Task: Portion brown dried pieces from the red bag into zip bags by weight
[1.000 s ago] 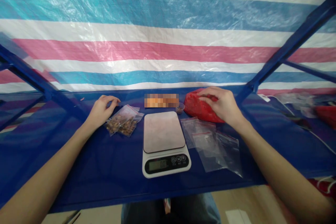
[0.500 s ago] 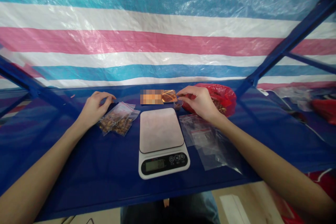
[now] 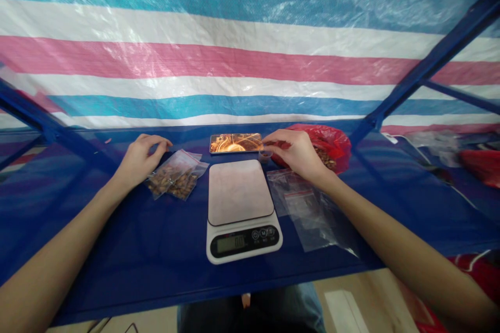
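Small clear cup [image 3: 265,156] at the far right corner of our scale [image 3: 241,192], near the phone [image 3: 236,142]. Our right hand [image 3: 296,152] is at its rim, thumb and forefinger nearly together; whether they pinch it, we cannot tell. Behind this hand lies a red bag [image 3: 336,141] of brown pieces. Our left hand [image 3: 141,160], fingers loosely curved and thumb slightly apart, rests beside filled zip bags [image 3: 177,177].

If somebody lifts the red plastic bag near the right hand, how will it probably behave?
The red bag will likely sag and change shape, since its thin film looks crumpled. It may spill if tilted, because the brown pieces show through what looks like an open mouth. It seems unlikely to roll, given its slumped shape.
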A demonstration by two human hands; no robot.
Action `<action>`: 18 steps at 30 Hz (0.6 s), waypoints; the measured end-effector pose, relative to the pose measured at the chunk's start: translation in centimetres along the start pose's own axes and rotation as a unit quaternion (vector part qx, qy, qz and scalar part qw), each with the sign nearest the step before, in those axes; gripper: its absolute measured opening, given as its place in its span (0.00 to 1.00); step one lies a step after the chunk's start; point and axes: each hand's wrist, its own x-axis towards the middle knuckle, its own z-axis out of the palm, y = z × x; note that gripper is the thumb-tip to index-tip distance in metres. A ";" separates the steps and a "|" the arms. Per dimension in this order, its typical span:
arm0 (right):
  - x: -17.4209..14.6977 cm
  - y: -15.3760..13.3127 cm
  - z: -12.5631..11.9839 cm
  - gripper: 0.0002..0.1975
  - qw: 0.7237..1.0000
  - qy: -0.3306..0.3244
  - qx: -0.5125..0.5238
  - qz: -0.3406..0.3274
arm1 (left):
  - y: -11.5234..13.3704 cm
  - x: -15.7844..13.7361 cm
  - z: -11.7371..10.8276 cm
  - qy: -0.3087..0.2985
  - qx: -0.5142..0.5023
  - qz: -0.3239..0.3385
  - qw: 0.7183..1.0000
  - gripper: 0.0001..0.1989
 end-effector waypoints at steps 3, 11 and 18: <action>0.0 0.1 -0.2 0.04 1.000 0.017 0.001 0.003 | 0.0 0.0 0.0 -0.002 0.003 -0.006 1.000 0.23; 0.8 0.5 -2.8 0.08 0.999 0.050 -0.006 0.000 | -0.7 0.1 0.1 0.006 0.005 -0.006 1.000 0.23; -1.4 5.7 -11.6 0.10 0.969 -0.194 0.068 0.139 | -0.8 -0.1 -0.1 0.005 -0.001 -0.023 1.000 0.22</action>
